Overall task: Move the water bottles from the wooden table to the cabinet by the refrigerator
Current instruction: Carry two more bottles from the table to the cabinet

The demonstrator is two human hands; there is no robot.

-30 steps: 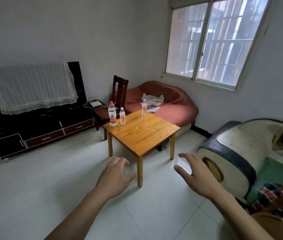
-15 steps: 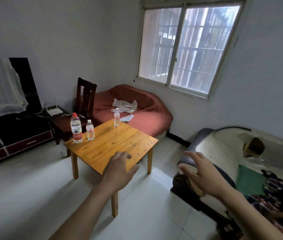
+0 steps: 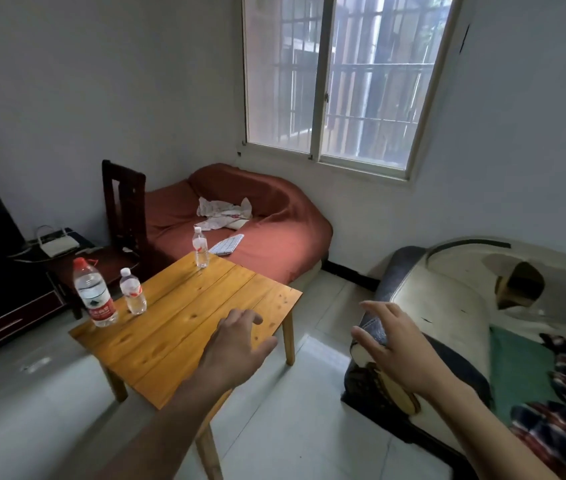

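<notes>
Three clear plastic water bottles upright on square wooden slat table [image 3: 184,317]: large red-capped bottle [image 3: 94,292] and small white-capped bottle [image 3: 132,291] near left corner, another small bottle [image 3: 200,247] at far corner. Left hand [image 3: 236,344] over table, right hand [image 3: 392,344] beside it, fingers spread, grasping nothing.

Two bare forearms and hands [image 3: 236,344], no sleeves visible

Three water bottles stand on one table [image 3: 184,320]: one large bottle [image 3: 94,293] with a red cap and two small bottles [image 3: 133,291] [image 3: 200,251]. There are two hands, one chair [image 3: 125,209], one window [image 3: 340,81], and probably two sofas.
</notes>
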